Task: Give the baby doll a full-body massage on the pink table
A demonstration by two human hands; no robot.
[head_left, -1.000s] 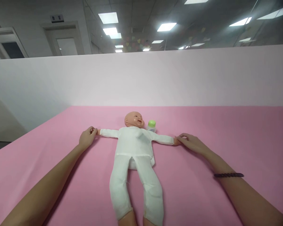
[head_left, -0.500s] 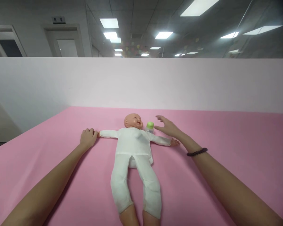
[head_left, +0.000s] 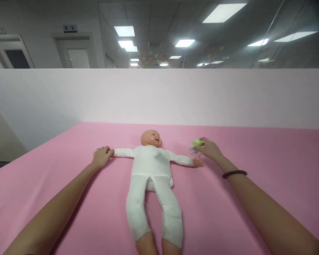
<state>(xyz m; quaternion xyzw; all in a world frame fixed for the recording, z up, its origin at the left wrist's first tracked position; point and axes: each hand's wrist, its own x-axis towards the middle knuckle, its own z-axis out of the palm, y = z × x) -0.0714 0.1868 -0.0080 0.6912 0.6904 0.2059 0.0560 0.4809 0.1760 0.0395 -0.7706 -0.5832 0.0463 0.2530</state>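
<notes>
A baby doll [head_left: 152, 161] in a white cloth suit lies on its back on the pink surface, its arms spread and its head turned to the right. My left hand [head_left: 102, 156] is closed around the doll's hand at the left. Beyond the doll's other hand, my right hand [head_left: 209, 148] grips a small clear bottle [head_left: 194, 151] by its green cap. The bottle is tilted, with its lower end pointing down and to the left. A dark braided band circles my right wrist.
The pink sheet [head_left: 276, 170] covers the broad surface under the doll. A white panel [head_left: 159, 95] rises along its far edge. Behind the panel are doors at the left and ceiling lights.
My right hand has closed on the bottle and carried it from beside the doll's head to the right. My left hand stays at the doll's hand. The view has shifted slightly.
</notes>
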